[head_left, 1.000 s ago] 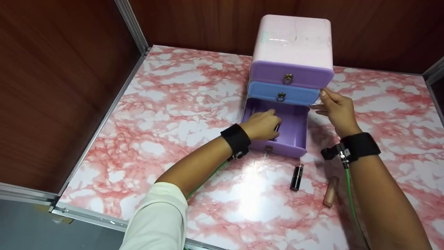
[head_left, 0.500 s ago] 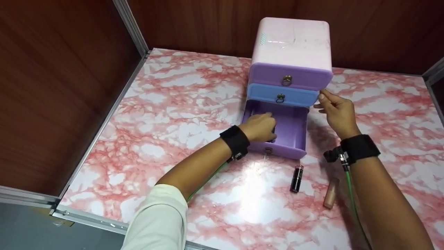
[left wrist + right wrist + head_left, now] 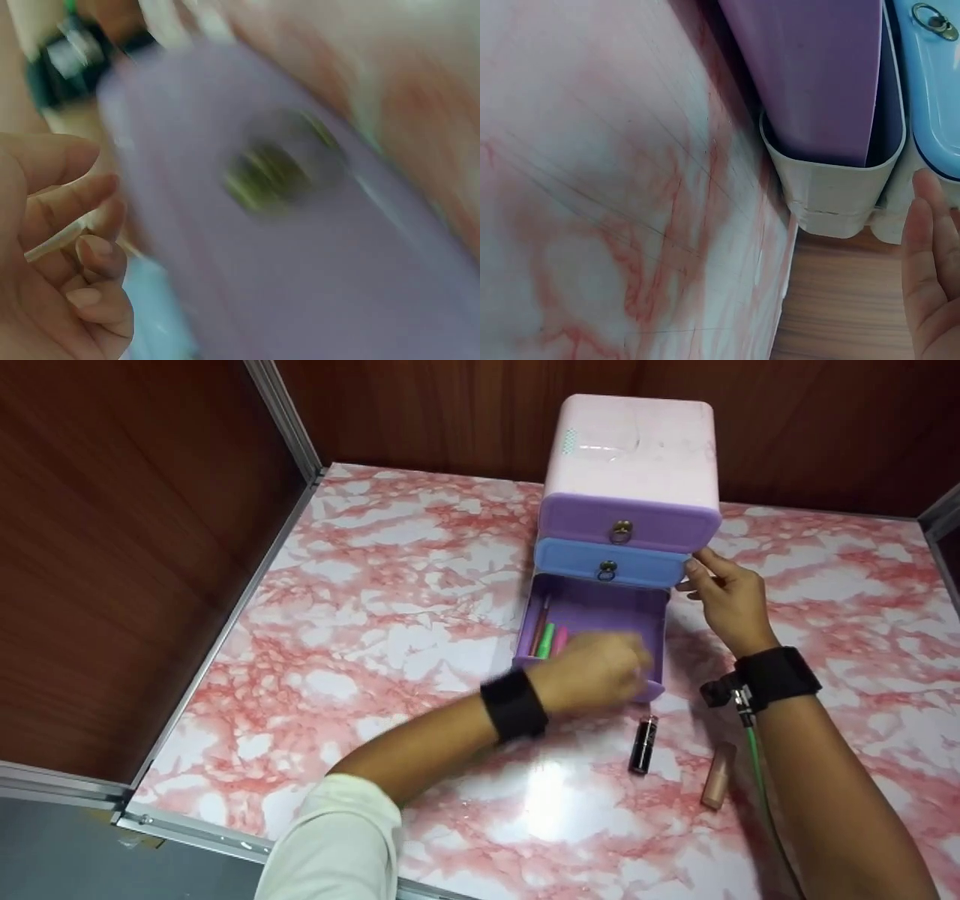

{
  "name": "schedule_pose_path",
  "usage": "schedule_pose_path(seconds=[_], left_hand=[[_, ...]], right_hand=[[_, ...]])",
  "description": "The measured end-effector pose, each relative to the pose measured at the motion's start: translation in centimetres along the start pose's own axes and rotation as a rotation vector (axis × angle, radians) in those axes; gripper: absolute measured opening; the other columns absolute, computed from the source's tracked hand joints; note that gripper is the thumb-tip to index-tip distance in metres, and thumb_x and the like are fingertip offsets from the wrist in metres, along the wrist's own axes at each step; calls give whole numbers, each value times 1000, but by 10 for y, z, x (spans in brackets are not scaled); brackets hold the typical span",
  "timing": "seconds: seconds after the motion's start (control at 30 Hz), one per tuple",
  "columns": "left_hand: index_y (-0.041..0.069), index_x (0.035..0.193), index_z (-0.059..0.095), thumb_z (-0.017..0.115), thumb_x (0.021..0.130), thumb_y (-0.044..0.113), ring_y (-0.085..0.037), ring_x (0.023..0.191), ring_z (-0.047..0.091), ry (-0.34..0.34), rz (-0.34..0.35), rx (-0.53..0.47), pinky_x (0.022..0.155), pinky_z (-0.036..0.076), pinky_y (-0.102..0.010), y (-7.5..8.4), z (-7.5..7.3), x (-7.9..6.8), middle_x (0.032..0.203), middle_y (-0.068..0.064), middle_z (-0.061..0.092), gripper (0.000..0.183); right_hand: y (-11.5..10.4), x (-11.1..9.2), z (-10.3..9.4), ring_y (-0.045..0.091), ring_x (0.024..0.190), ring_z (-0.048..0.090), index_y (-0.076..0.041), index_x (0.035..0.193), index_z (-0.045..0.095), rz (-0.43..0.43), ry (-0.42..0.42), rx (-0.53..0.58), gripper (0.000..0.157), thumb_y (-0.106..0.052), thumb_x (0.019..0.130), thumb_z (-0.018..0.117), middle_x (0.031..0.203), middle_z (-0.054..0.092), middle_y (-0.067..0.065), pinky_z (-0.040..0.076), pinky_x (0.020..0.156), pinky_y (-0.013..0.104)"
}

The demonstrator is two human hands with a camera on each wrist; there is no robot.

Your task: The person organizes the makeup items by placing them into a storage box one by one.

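A small chest [image 3: 637,450] has a pink-white top, with a purple drawer above a blue drawer [image 3: 645,566]. Its lowest purple drawer [image 3: 626,611] is pulled out. Inside, at the left, lie a slim brown pencil-like stick [image 3: 541,626], a green-capped item [image 3: 547,639] and a pink-capped item [image 3: 561,639]. My left hand [image 3: 596,671], blurred, is over the drawer's front right part and hides some of its inside. In the left wrist view its fingers [image 3: 67,202] are loosely bent around nothing. My right hand [image 3: 731,600] touches the chest's right side by the blue drawer, fingers [image 3: 922,247] extended.
In front of the drawer a black tube with a clear end [image 3: 643,745] lies on the marbled red-and-white table [image 3: 390,660]. A copper-coloured tube [image 3: 719,775] is to its right, near my right forearm. Dark wood panels [image 3: 450,420] stand behind and at the left.
My left hand has come up from inside the drawer and swung right toward its front corner, uncovering the brown, green and pink items. My right hand has stayed at the chest's side.
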State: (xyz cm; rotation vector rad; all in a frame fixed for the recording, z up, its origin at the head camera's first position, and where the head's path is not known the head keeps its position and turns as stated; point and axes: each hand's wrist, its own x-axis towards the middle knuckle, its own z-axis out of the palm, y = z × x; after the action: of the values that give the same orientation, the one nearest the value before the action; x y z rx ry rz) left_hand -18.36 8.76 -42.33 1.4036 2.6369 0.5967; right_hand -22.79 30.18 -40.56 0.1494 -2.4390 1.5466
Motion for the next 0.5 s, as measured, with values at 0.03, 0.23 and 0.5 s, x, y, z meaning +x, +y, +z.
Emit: schedule_pose_path(seconds=[0.03,0.23,0.5], left_hand=[[19,85,66,58,98,27,-4,69,53,-11,35,12,59,44,-16,9,3,-4,83,10,56,17],[20,88,68,55,98,27,-11,61,59,19,135,291,55,50,-30,36,31,-12,70,8,59,18],[21,101,65,55,95,51,-10,66,59,-100,27,372,58,51,-28,46,52,6,76,7,61,32]], right_hand=[[0,0,0,10,79,69,-7,136,55,5,0,5,40,-21,98,59,137,51,18,53,73,21],[5,3,0,9,77,70,-4,134,55,32,-4,59,41,-21,97,60,136,52,19,54,71,20],[34,12,-2,9,76,70,-9,136,54,46,-2,71,43,-25,97,61,135,54,16,54,71,21]])
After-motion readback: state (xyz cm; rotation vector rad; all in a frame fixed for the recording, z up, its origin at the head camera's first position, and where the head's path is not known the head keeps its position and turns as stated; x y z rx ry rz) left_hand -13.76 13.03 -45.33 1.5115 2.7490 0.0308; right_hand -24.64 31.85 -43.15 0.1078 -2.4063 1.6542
